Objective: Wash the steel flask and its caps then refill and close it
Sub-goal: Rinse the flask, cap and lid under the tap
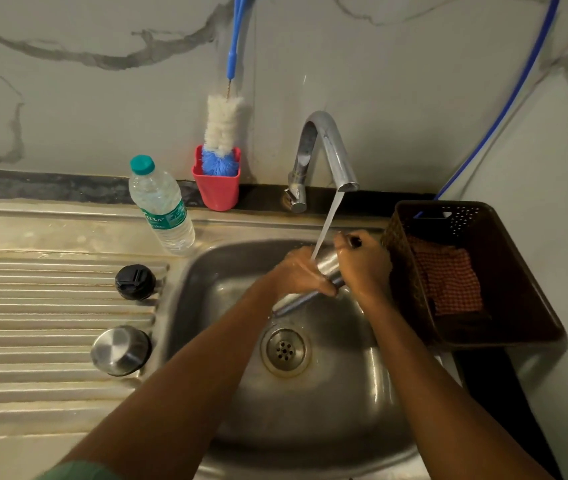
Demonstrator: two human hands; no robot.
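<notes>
The steel flask (327, 268) is silver, like the steel cap (120, 350); the black cap (135, 282) is glossy black. The water bottle (161, 206) is clear, with a teal top and a green label. A red cup (217, 183) holds a brush (223, 129) with white and blue bristles and a blue handle. The basket (517, 271) is dark brown and perforated, and the cloth (448, 278) in it is orange-and-white check. The wall (102, 98) is pale marble with grey veins, and the hose (504, 109) is blue.
</notes>
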